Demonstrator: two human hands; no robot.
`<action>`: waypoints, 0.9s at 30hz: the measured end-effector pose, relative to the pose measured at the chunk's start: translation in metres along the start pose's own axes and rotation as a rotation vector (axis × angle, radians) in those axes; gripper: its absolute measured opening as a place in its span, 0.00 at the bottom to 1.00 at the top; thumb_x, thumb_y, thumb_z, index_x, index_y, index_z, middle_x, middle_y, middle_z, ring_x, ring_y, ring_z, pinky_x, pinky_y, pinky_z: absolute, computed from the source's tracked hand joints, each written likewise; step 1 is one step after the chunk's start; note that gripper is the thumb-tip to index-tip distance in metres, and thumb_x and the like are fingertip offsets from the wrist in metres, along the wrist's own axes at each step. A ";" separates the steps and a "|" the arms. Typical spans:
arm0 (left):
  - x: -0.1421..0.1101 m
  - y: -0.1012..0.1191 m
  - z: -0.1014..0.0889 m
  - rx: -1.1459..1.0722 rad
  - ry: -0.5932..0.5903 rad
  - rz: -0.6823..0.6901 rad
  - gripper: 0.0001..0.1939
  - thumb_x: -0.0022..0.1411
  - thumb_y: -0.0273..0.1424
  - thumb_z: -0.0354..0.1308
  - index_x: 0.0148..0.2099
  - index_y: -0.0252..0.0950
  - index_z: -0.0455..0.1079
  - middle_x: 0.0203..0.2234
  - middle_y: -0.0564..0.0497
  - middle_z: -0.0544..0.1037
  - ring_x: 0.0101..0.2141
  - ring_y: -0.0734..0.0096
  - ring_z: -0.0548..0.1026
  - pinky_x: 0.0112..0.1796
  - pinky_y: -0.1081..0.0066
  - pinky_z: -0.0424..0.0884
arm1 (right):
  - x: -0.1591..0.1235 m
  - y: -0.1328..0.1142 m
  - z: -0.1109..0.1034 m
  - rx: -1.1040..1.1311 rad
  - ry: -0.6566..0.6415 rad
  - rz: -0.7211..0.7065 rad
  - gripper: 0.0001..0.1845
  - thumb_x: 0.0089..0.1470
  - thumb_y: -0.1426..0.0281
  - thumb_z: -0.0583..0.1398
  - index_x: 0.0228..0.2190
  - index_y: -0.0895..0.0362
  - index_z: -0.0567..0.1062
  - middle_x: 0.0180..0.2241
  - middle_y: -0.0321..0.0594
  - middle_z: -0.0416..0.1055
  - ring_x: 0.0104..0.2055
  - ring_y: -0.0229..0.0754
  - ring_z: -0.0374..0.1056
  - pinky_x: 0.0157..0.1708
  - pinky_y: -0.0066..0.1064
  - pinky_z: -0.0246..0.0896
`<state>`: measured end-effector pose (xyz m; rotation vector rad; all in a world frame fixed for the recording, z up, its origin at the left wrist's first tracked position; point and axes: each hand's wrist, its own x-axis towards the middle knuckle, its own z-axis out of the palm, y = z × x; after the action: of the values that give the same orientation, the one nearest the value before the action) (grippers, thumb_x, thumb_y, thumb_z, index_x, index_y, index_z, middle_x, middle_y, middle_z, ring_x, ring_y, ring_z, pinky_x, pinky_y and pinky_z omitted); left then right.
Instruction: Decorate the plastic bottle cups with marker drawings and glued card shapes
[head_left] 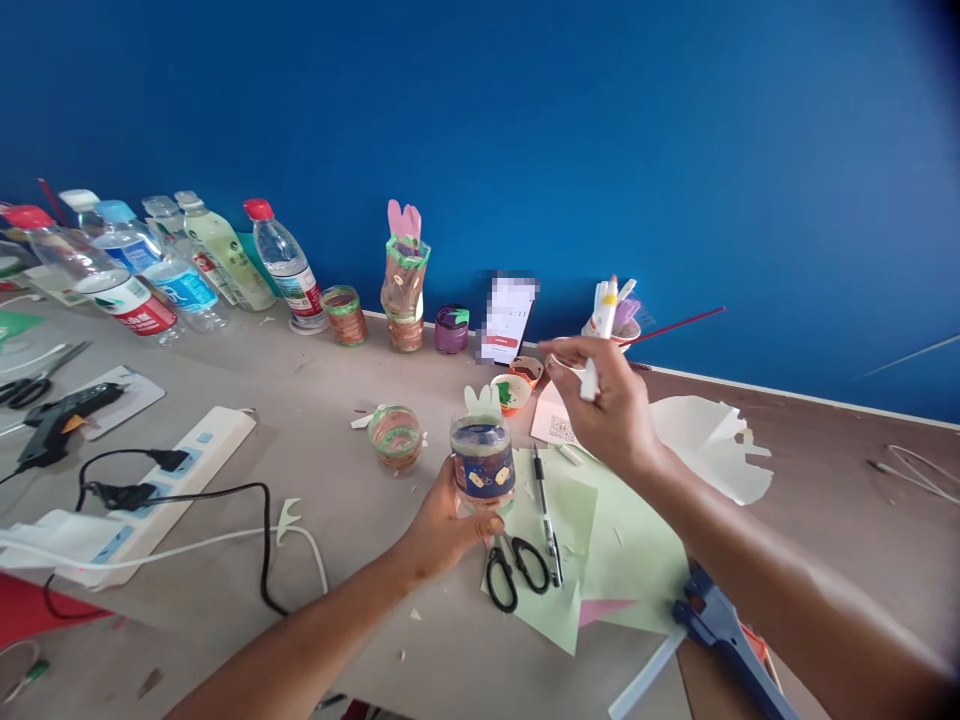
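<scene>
My left hand (441,532) is wrapped round a small cup cut from a plastic bottle (484,468). The cup is painted dark blue and brown, with two pale eye-like pieces on its side and pale green paper ears (482,401) standing at its rim. Raised to the right, my right hand (611,412) grips a white marker (604,318) with a yellow band and an orange tip, pointing up. Black-handled scissors (517,570) lie just below the cup, beside a black pen (548,515) on green paper (630,540).
A brown-painted cup (395,437) stands to the left. Along the blue wall are several bottles (285,262), a pink-eared bottle craft (406,290), a purple cup (451,330) and a phone (504,320). A power strip (176,480) and glue guns (64,418) (724,630) lie at the sides.
</scene>
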<state>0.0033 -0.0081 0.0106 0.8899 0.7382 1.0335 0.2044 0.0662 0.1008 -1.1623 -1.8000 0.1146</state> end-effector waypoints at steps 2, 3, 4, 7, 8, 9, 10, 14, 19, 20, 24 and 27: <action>-0.001 0.000 0.000 0.028 -0.001 0.004 0.34 0.45 0.35 0.75 0.53 0.38 0.69 0.47 0.44 0.76 0.53 0.50 0.69 0.55 0.56 0.63 | 0.024 0.003 0.015 -0.041 -0.054 -0.036 0.12 0.59 0.71 0.56 0.45 0.54 0.72 0.40 0.44 0.75 0.43 0.48 0.71 0.41 0.41 0.67; -0.001 0.000 0.000 0.042 0.000 0.004 0.34 0.45 0.36 0.75 0.53 0.38 0.68 0.47 0.44 0.76 0.53 0.50 0.70 0.55 0.56 0.63 | 0.036 0.004 0.022 -0.062 -0.075 -0.064 0.13 0.59 0.71 0.55 0.46 0.55 0.71 0.40 0.45 0.75 0.43 0.49 0.71 0.41 0.41 0.67; -0.001 0.001 -0.001 0.050 0.001 0.004 0.34 0.45 0.37 0.75 0.53 0.38 0.68 0.47 0.44 0.76 0.52 0.50 0.70 0.54 0.56 0.63 | 0.046 0.006 0.029 -0.087 -0.085 -0.096 0.14 0.58 0.71 0.55 0.46 0.55 0.71 0.39 0.45 0.75 0.42 0.49 0.70 0.41 0.42 0.67; -0.002 0.001 -0.002 0.048 -0.012 0.001 0.36 0.45 0.40 0.74 0.54 0.38 0.66 0.48 0.44 0.75 0.51 0.52 0.70 0.53 0.57 0.63 | 0.069 0.013 0.046 -0.179 -0.118 -0.214 0.15 0.57 0.72 0.55 0.47 0.55 0.70 0.41 0.46 0.75 0.44 0.53 0.69 0.43 0.45 0.66; -0.002 0.001 -0.002 0.045 -0.018 -0.001 0.36 0.45 0.40 0.74 0.54 0.38 0.66 0.48 0.44 0.75 0.51 0.52 0.70 0.53 0.58 0.63 | 0.073 0.016 0.051 -0.208 -0.133 -0.246 0.16 0.57 0.72 0.55 0.47 0.55 0.70 0.41 0.47 0.75 0.45 0.54 0.68 0.44 0.47 0.65; -0.002 0.001 -0.001 0.042 -0.024 -0.001 0.36 0.45 0.41 0.74 0.55 0.38 0.65 0.49 0.44 0.75 0.51 0.52 0.70 0.53 0.58 0.64 | 0.076 0.020 0.056 -0.233 -0.151 -0.266 0.16 0.56 0.73 0.55 0.48 0.56 0.70 0.41 0.48 0.75 0.45 0.55 0.68 0.44 0.47 0.65; -0.002 0.001 -0.001 0.042 -0.032 0.000 0.36 0.46 0.40 0.74 0.55 0.38 0.65 0.49 0.43 0.75 0.51 0.52 0.70 0.53 0.58 0.64 | 0.078 0.025 0.061 -0.254 -0.173 -0.271 0.17 0.56 0.73 0.55 0.48 0.56 0.70 0.41 0.49 0.75 0.45 0.55 0.68 0.43 0.47 0.64; -0.003 0.003 0.002 0.029 -0.060 0.011 0.35 0.48 0.39 0.73 0.56 0.38 0.64 0.52 0.42 0.73 0.54 0.51 0.69 0.53 0.58 0.63 | 0.078 0.039 0.083 -0.381 -0.343 -0.176 0.19 0.56 0.75 0.54 0.50 0.59 0.70 0.40 0.50 0.76 0.40 0.52 0.70 0.34 0.38 0.62; -0.004 0.005 0.002 0.032 -0.059 -0.023 0.37 0.48 0.42 0.72 0.56 0.38 0.62 0.52 0.41 0.73 0.54 0.51 0.69 0.53 0.57 0.64 | 0.086 0.041 0.119 -0.461 -0.429 -0.154 0.21 0.57 0.70 0.56 0.52 0.58 0.69 0.43 0.49 0.76 0.35 0.50 0.68 0.32 0.36 0.55; -0.004 0.006 0.002 0.031 -0.058 -0.026 0.38 0.48 0.43 0.72 0.57 0.38 0.61 0.52 0.41 0.72 0.54 0.50 0.68 0.53 0.56 0.64 | 0.089 0.039 0.127 -0.468 -0.433 -0.170 0.20 0.56 0.70 0.56 0.51 0.58 0.69 0.42 0.49 0.76 0.36 0.51 0.67 0.34 0.37 0.54; -0.005 0.012 0.002 0.056 -0.044 -0.011 0.40 0.48 0.46 0.71 0.58 0.36 0.60 0.52 0.40 0.73 0.53 0.50 0.69 0.54 0.54 0.64 | 0.099 0.037 0.159 -0.546 -0.394 -0.256 0.14 0.56 0.71 0.55 0.45 0.59 0.71 0.36 0.50 0.76 0.46 0.58 0.61 0.42 0.43 0.49; -0.005 0.016 0.003 0.044 -0.038 -0.017 0.40 0.49 0.46 0.71 0.57 0.36 0.60 0.53 0.38 0.72 0.54 0.48 0.69 0.54 0.54 0.64 | 0.099 0.042 0.179 -0.570 -0.350 -0.221 0.15 0.55 0.76 0.54 0.44 0.58 0.71 0.33 0.49 0.76 0.45 0.57 0.58 0.43 0.44 0.47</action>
<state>-0.0021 -0.0092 0.0270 0.9373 0.7381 0.9860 0.0889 0.2322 0.0477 -1.3794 -2.3507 -0.3695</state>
